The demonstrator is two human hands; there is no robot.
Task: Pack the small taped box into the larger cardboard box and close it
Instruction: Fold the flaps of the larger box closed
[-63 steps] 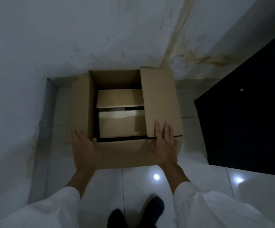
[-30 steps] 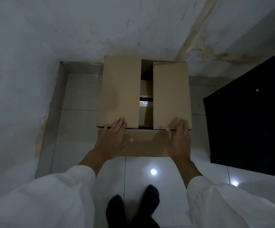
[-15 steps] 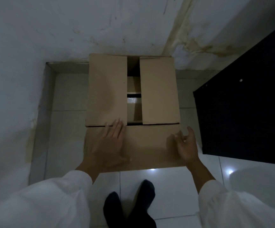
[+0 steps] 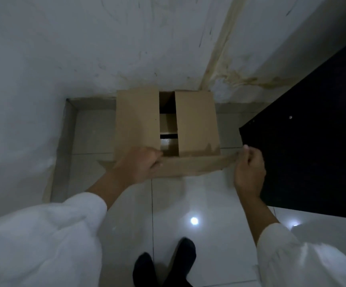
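Note:
The larger cardboard box (image 4: pixel 136 121) stands on the floor against the wall. Its left and right top flaps (image 4: pixel 196 123) lie folded down with a narrow gap between them. Through the gap shows a strip of tan cardboard, the small box (image 4: pixel 168 123) inside; no tape is visible on it. The near flap (image 4: pixel 192 165) is raised toward me, almost edge-on. My left hand (image 4: pixel 139 164) grips this flap at its left end, fingers curled over the edge. My right hand (image 4: pixel 249 168) pinches the flap's right corner.
A white stained wall (image 4: pixel 85 48) rises behind and left of the box. A black cabinet (image 4: pixel 313 131) stands close on the right. Glossy white tiles (image 4: pixel 209 204) lie between the box and my dark-socked feet (image 4: pixel 163 266).
The side flaps were folded down over the opening. Both hands then left the flap tops, took the near flap by its ends and lifted it from hanging down to nearly level.

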